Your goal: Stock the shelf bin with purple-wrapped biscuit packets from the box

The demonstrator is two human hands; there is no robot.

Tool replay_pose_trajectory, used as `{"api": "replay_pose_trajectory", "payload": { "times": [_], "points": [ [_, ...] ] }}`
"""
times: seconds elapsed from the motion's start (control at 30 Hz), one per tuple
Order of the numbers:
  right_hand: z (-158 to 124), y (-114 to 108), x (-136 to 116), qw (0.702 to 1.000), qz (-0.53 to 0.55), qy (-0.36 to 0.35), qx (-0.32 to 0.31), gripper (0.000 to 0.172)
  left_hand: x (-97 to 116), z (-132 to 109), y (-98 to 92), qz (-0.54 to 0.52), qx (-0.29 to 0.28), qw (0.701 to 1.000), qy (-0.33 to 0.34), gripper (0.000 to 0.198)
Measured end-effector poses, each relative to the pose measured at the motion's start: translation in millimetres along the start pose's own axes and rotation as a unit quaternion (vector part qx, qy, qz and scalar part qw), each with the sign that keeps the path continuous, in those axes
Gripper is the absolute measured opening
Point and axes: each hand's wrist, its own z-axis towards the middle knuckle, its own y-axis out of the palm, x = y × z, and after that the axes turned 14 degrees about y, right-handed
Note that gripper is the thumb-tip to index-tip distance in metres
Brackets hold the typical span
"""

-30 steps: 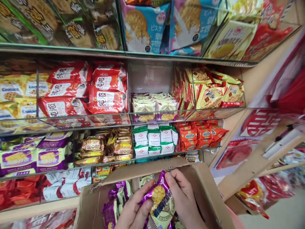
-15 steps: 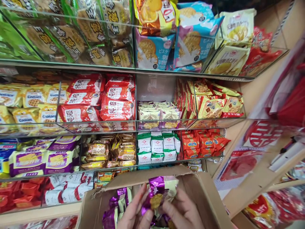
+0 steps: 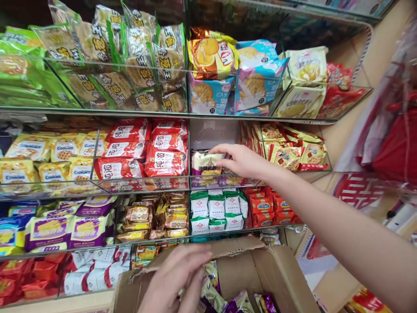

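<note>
My right hand [image 3: 237, 157] reaches into a clear-walled compartment of the middle shelf. Its fingers are closed over a cream and purple biscuit packet [image 3: 202, 163], which lies at the front among matching packets. Over the left part of an open cardboard box [image 3: 280, 265] is my left hand [image 3: 177, 276], fingers stretched out and somewhat blurred, with nothing visible in it. Several purple and cream biscuit packets [image 3: 213, 298] lie loose inside the box; my left hand hides some of its contents.
Left of the compartment are red and white packets [image 3: 166, 154]; to its right stand yellow and red packets [image 3: 285, 155]. White and green packets [image 3: 216, 206] fill the shelf below. A glass-like shelf edge [image 3: 163, 184] runs along the front.
Both hands were together over the box around a purple packet. My right hand has gone up and forward to the shelf; my left stays over the box. The view has shifted slightly.
</note>
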Motion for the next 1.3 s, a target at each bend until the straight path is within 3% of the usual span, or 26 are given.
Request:
{"api": "replay_pose_trajectory", "payload": {
  "times": [0.07, 0.17, 0.27, 0.37, 0.53, 0.77, 0.93, 1.03, 1.2, 1.3],
  "points": [
    [5, 8, 1, 0.999, -0.04, 0.008, 0.001, 0.029, -8, 29, -19.6, 0.11, -0.046, 0.988, 0.101, 0.039],
    [12, 14, 3, 0.998, -0.063, 0.021, 0.004, 0.03, -21, 82, -36.5, 0.277, -0.085, 0.931, 0.224, 0.04],
    [19, 13, 5, 0.998, -0.056, 0.006, -0.016, 0.029, -35, 134, -34.6, 0.419, -0.149, 0.865, 0.233, 0.043],
    [20, 10, 5, 0.998, -0.056, 0.01, -0.02, 0.03, -46, 166, -24.0, 0.484, -0.222, 0.82, 0.211, 0.045],
    [10, 11, 5, 0.993, -0.068, 0.093, 0.03, 0.025, -50, 173, -14.8, 0.526, -0.261, 0.78, 0.217, 0.049],
    [6, 12, 6, 0.995, -0.026, 0.098, 0.004, 0.022, -34, 179, -20.4, 0.539, -0.329, 0.746, 0.212, 0.05],
    [8, 9, 11, 0.994, -0.017, 0.109, 0.003, 0.024, -35, 203, -27.8, 0.519, -0.411, 0.735, 0.147, 0.02],
    [8, 10, 14, 0.992, -0.022, 0.122, 0.011, 0.029, -41, 209, -30.5, 0.531, -0.407, 0.728, 0.149, 0.027],
    [11, 10, 13, 0.992, -0.053, 0.111, 0.015, 0.027, -44, 208, -33.1, 0.57, -0.373, 0.699, 0.219, 0.021],
    [11, 9, 11, 0.991, -0.049, 0.123, 0.004, 0.024, -43, 211, -32.4, 0.564, -0.391, 0.701, 0.193, 0.021]
  ]
}}
